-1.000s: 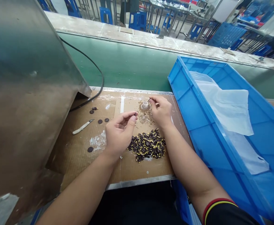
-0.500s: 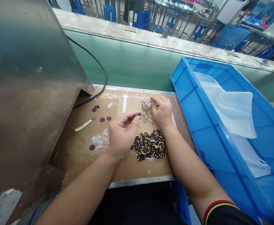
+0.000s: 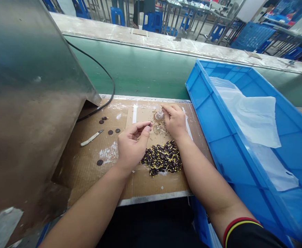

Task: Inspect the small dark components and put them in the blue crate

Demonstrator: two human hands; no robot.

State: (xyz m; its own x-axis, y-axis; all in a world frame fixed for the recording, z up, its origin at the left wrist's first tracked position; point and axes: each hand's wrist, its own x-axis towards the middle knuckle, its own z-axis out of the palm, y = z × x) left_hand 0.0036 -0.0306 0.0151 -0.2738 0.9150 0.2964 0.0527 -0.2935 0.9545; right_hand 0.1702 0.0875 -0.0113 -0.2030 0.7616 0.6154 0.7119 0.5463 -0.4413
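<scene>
My left hand [image 3: 133, 144] is closed in a pinch, with a small dark piece [image 3: 150, 124] between thumb and forefinger. My right hand [image 3: 175, 120] is also closed, its fingertips just above a small clear round plastic piece [image 3: 159, 115]; whatever it holds is too small to make out. Under both hands lies a cardboard sheet [image 3: 130, 187]. A heap of small dark pieces with yellow ends [image 3: 163, 156] is spread between my forearms. Just beyond the heap, a ribbed patch [image 3: 159, 129] shows in the cardboard.
To the left lie a white-handled knife [image 3: 90, 138] and several dark discs [image 3: 100, 162]. A large metal housing [image 3: 32, 103] with a black cable [image 3: 107, 74] stands at the left. On the right is a blue crate [image 3: 205, 100] holding white plastic bags [image 3: 254, 117].
The whole view has shifted slightly, so everything appears a little further left. Both hands keep nearly the same pose, the left still pinching the dark piece.
</scene>
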